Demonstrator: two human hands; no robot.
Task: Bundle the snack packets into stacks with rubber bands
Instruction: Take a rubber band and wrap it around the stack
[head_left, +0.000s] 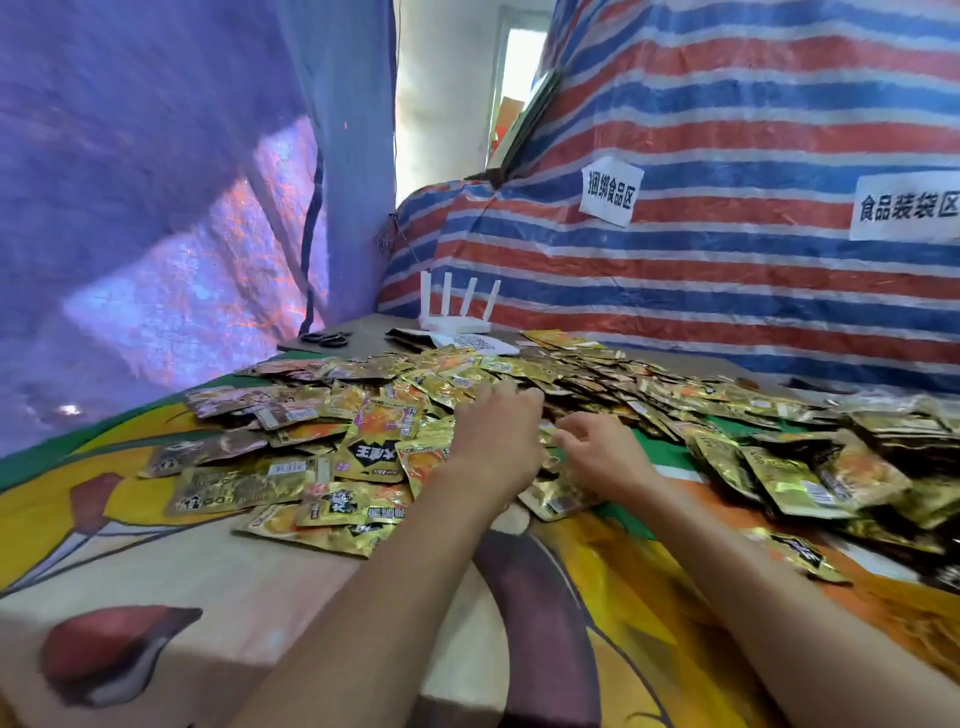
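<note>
Loose heap, snack packets (374, 457), on table (208, 571); left hand (493, 436) fingers relaxed atop; right hand (605, 457) fingers curled, grip unclear.

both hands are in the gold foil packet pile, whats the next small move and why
Probably pull a few shiny gold foil snack packets together between the left hand and the right hand and square them into one stack. They lie scattered and overlapping on the colourful printed tablecloth, and neither hand visibly holds a stack yet, so nothing is ready for banding.
</note>
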